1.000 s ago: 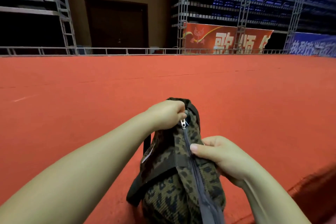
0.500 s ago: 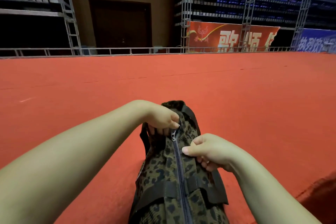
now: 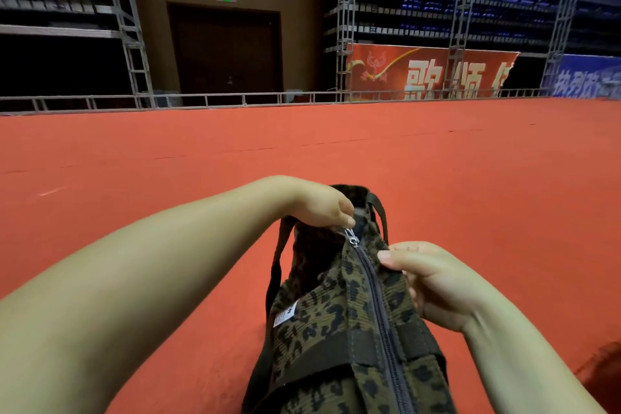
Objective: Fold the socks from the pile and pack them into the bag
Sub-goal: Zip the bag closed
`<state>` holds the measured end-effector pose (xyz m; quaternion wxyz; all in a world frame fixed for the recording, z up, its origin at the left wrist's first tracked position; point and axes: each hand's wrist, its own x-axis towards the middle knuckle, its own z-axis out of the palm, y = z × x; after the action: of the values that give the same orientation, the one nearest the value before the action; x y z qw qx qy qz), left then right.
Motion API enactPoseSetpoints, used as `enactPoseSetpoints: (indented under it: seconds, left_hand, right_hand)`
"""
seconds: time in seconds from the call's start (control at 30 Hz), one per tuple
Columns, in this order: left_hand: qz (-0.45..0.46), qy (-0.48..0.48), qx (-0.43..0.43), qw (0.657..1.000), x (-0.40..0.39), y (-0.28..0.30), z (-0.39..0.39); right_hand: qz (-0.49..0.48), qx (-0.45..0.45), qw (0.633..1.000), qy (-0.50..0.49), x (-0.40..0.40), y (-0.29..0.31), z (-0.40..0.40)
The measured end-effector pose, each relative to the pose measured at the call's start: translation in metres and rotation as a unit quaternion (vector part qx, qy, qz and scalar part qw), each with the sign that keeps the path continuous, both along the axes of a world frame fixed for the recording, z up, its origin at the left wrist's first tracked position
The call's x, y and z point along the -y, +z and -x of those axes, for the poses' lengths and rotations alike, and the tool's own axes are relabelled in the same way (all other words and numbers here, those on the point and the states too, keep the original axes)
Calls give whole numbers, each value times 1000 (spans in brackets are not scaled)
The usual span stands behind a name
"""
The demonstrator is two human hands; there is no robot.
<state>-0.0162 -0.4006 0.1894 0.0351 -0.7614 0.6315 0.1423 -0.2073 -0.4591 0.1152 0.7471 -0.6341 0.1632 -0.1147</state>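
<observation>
- Head view: bag [image 3: 339, 339] lies lower centre on red carpet [image 3: 470, 178].
- Left hand [image 3: 322, 208] pinches zip pull [image 3: 353, 239] at the bag's far end, likely to run it.
- Right hand [image 3: 433, 282] grips fabric beside zip, bracing it taut.
- No socks visible.

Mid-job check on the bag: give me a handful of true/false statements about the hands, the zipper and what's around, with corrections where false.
1. The left hand pinches at the zipper pull. True.
2. The zipper is open along its whole length. False: its teeth are closed from the pull toward the camera; only the far end gapes.
3. The right hand grips the leopard-print bag beside the zipper. True.
4. A pile of socks lies on the red floor beside the bag. False: no socks are in view.
5. The bag is plain blue. False: it is brown with dark spots.
</observation>
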Motion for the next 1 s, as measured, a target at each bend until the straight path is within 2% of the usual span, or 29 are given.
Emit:
enactPoseSetpoints:
  seconds: [0.07, 0.2, 0.3, 0.4, 0.47, 0.63, 0.87, 1.0]
  left_hand:
    - [-13, 0, 3, 1000, 3, -4, -3]
    - [28, 6, -84, 996, -5, -8, -7]
    - [-48, 57, -140, 987, -7, -15, -2]
    - [-121, 106, -234, 959, -16, -20, -1]
    - [-124, 113, -271, 948, -22, -20, -3]
    - [-41, 82, -156, 984, -23, -25, -1]
    - [11, 20, -126, 992, -31, -29, 1]
    - [48, -61, -29, 997, -31, -17, 7]
  right_hand:
    - [18, -28, 999, 4, -2, -4, -1]
    - [62, -63, 996, -11, 1, -12, -1]
    - [59, -64, 996, 4, 1, -14, -2]
    - [64, -71, 995, 27, -6, -17, -3]
    - [68, -79, 994, 26, -7, -16, -6]
    - [112, -89, 990, 0, -5, -9, -16]
    - [33, -63, 997, -1, -7, -12, -7]
    - [6, -41, 999, 26, -9, -8, -2]
